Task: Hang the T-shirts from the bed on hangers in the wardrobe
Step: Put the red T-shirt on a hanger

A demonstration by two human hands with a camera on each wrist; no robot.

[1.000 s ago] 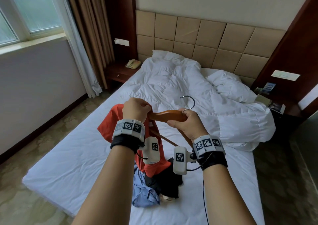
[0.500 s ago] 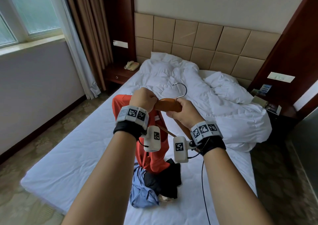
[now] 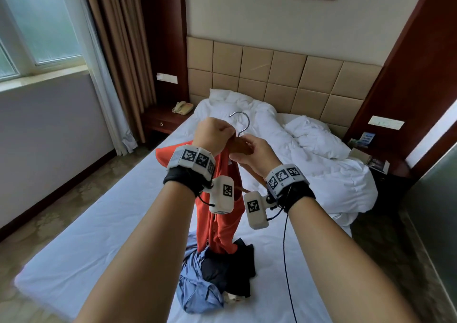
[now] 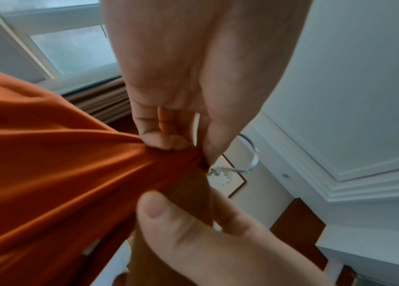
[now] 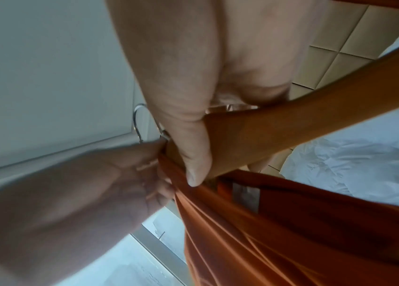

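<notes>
Above the bed I hold a wooden hanger (image 3: 243, 147) with a metal hook (image 3: 239, 121). My right hand (image 3: 252, 153) grips its wooden bar (image 5: 254, 135) near the hook. An orange T-shirt (image 3: 222, 214) hangs from the hanger's left side. My left hand (image 3: 214, 135) pinches the shirt's bunched fabric (image 4: 168, 160) against the wood just below the hook (image 4: 249, 154). The shirt's collar label (image 5: 246, 197) shows in the right wrist view. A blue T-shirt (image 3: 197, 290) and a black one (image 3: 232, 268) lie heaped on the bed (image 3: 86, 236) under the orange one.
A rumpled white duvet (image 3: 309, 154) and a pillow cover the bed's far half. A nightstand with a phone (image 3: 182, 107) stands at the far left, another nightstand (image 3: 378, 159) at the right. Curtains (image 3: 118, 50) and a window are on the left.
Both hands have lifted the hanger and the orange shirt higher. The shirt has been drawn up from a spread shape into a narrow hanging bunch, and the hands have come closer together.
</notes>
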